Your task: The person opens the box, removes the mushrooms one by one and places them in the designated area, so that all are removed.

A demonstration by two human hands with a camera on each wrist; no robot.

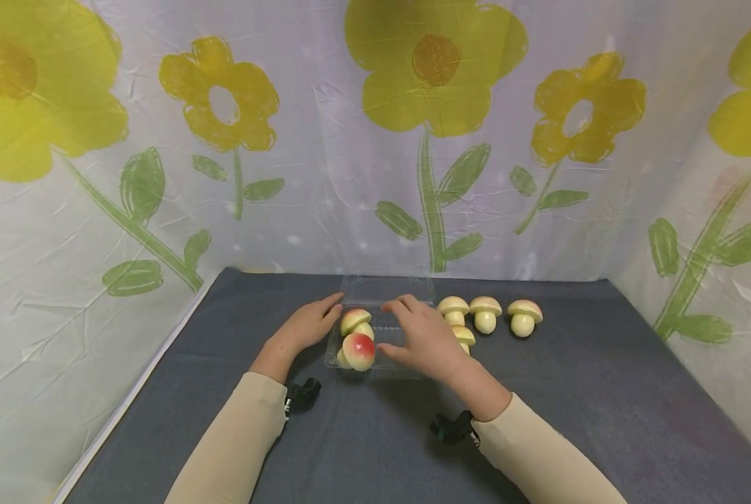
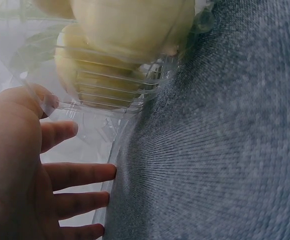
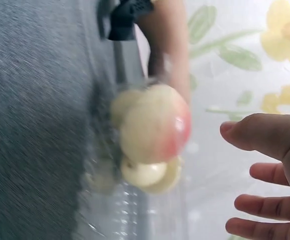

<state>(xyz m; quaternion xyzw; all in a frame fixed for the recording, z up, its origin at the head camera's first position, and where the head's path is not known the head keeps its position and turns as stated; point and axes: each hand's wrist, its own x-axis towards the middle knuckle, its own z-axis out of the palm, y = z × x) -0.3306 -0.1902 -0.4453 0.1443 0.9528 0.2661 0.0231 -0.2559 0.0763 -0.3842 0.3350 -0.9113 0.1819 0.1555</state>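
A clear plastic box (image 1: 332,353) with its lid (image 1: 388,288) raised lies on the table. Inside its left part are two toy mushrooms: one with a red cap (image 1: 359,351) in front, another (image 1: 355,321) behind it. My left hand (image 1: 302,325) is at the box's left side, fingers extended, its thumb right at the plastic rim in the left wrist view. Over the box's right part hovers my right hand (image 1: 428,339), holding nothing, thumb and fingers spread apart. In the right wrist view, the red-capped mushroom (image 3: 157,125) appears beyond its fingertips.
Several more toy mushrooms stand to the right of the box, among them one at the far right (image 1: 525,317) and one partly hidden by my right hand (image 1: 463,336). A dark grey cloth (image 1: 362,448) covers the table, with a flower-printed curtain (image 1: 325,175) behind.
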